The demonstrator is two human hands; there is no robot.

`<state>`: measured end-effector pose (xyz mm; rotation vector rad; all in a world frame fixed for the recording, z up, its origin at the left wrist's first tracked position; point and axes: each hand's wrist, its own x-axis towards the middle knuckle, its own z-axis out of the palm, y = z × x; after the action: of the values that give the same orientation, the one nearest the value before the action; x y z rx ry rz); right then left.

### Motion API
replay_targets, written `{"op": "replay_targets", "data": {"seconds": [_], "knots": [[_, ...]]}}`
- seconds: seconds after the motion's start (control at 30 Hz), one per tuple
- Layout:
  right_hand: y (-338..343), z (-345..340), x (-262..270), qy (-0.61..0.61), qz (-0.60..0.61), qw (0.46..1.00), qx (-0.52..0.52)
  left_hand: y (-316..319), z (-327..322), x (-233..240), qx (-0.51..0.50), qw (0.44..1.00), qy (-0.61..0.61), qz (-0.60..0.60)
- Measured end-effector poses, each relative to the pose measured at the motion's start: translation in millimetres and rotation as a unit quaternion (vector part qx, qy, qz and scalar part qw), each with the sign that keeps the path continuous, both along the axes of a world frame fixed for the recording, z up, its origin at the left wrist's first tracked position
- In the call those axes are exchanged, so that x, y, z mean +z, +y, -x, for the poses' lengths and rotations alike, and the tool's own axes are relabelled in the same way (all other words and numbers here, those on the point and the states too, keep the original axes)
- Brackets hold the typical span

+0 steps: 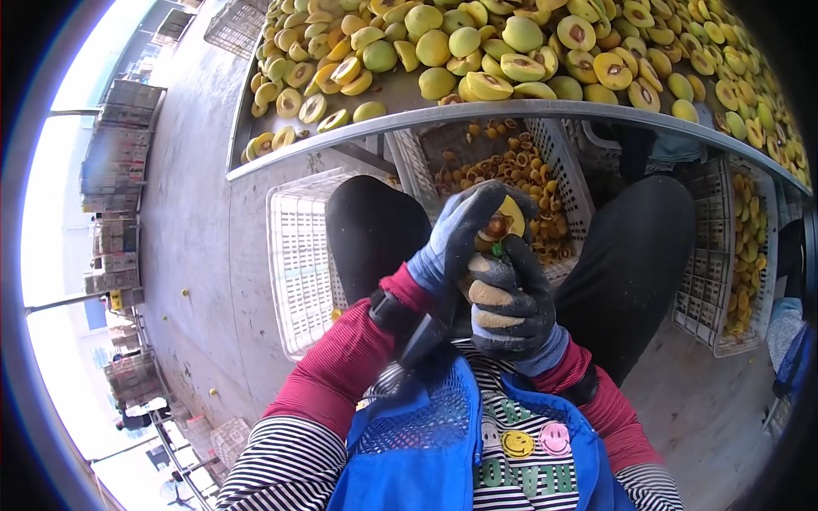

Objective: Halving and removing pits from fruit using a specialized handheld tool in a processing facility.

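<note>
My left hand (470,220), in a blue and dark coated glove, holds a yellow halved stone fruit (513,214) above my lap, its cut face with the brown pit towards me. My right hand (511,300), gloved the same way, is closed around a small tool (497,249) of which only a green part shows, touching the fruit by the pit. The rest of the tool is hidden in the fist. Beyond both hands, many halved and whole yellow-green fruits (434,48) lie on a metal-edged table (396,128).
Under the table, between my knees, stands a plastic crate (569,153) with orange-brown fruit pieces. A white crate (307,268) stands at the left; another crate (703,255) with fruit is at the right. Stacked crates (118,147) line the far left. Part of another person (789,338) shows at the right edge.
</note>
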<state>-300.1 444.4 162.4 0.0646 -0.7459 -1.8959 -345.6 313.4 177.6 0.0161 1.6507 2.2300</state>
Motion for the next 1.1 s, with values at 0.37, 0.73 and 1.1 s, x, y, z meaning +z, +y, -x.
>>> {"op": "replay_targets", "data": {"seconds": [0.37,0.73,1.1], "knots": [[4.5,11.0,-21.1,-0.013,-0.15,0.988,-0.031,-130.0,-20.2,16.4,0.482,0.838,0.134,0.216],[-2.0,32.4,-1.4,0.093,-0.55,0.83,-0.025,-77.0,180.6,-3.2,0.052,0.615,0.111,0.779],[5.4,50.1,13.5,0.121,-0.27,0.942,-0.159,-58.2,83.9,30.1,0.107,0.982,0.135,0.076]]}}
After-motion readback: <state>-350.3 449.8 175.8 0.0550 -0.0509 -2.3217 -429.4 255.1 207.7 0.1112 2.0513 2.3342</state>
